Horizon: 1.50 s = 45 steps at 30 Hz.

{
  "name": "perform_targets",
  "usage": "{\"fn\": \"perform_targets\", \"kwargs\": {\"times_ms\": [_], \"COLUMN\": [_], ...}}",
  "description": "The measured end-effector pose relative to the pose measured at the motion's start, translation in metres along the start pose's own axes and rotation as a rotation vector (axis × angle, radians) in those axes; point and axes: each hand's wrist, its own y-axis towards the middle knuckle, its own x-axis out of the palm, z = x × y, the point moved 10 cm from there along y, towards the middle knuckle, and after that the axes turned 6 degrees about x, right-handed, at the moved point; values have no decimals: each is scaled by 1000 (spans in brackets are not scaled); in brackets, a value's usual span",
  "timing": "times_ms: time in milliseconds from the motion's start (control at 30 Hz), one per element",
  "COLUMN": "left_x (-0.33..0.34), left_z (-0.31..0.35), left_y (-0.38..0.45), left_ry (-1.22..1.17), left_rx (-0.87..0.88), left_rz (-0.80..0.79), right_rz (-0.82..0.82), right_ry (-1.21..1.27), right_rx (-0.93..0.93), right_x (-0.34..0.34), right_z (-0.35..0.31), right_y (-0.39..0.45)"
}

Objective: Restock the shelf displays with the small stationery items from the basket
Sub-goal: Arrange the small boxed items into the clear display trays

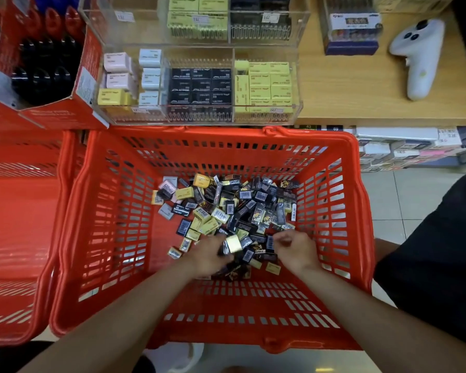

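Head view. Red slotted plastic shopping basket [97, 211] fills centre frame, standing on the pale tiled floor [396, 200]. A loose heap of small wrapped stationery items [226, 208], black, yellow, pink and grey, covers the basket floor from centre toward 5 o'clock.

Left hand [209, 255] down in the heap at its 6 o'clock edge; grip closed round a small pale-yellow glossy packet [233, 244], with dark packets bunched under the fingers. Right hand [296, 249] just beside it at 3 o'clock, fingers curled over the heap; motion blur, so cannot tell whether its grip holds a packet.

At 12 o'clock, clear acrylic tiered display bins [297, 84] on the light wooden shelf [347, 84], with rows of yellow, black, pink and pale-blue boxes in separate compartments. White handheld controller [420, 57] lies on the shelf at 2 o'clock. Red cardboard carton of black and red items [84, 84] at 10 o'clock. A second red basket [19, 211] touches the first at 9 o'clock.
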Motion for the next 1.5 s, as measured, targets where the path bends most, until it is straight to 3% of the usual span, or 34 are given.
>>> {"fn": "perform_targets", "kwargs": {"times_ms": [100, 167, 267, 367, 633, 800, 933, 1033, 1133, 1233, 1367, 1500], "left_x": [-25, -39, -48, -45, -41, -50, -69, -99, -140, -185, -230, -250], "left_z": [-5, 2, 3, 1, -25, -21, 3, 39, 81, 122, 172, 207], "left_y": [-5, -5, -2, -1, -4, -4, -18, -45, -88, -133, -188, -225], "left_ry": [-780, -1120, -1406, -1524, -1646, -1672, -1652, -1542, -1357, -1173, -1087, -1129], "left_rx": [-114, -78, -51, -63, -133, -150, -134, -47, 81, 202, 351, 490], "left_rz": [112, 160, 187, 163, 263, 302, 321, 301, 296, 324, 378, 433], "right_rz": [63, 83, 164, 225, 292, 264, 124, -51, -304, -417, -425, -348], "right_ry": [58, 25, -44, -78, 250, 197, 638, 912, 982, 806, 573, 445], "right_rx": [41, 76, 210, 400, 446, 382, 503, 485, 380, 167, -155, -406], "right_x": [-7, -3, 7, 25, 30, 15, 6, -8, -31, -69, -128, -157], "right_z": [-15, -26, -35, -34, -26, -12, -1, -30, -92, -164, -253, -299], "right_y": [14, 26, 38, 41, 42, 31, 2, -31, -76, -121, -179, -216]}}
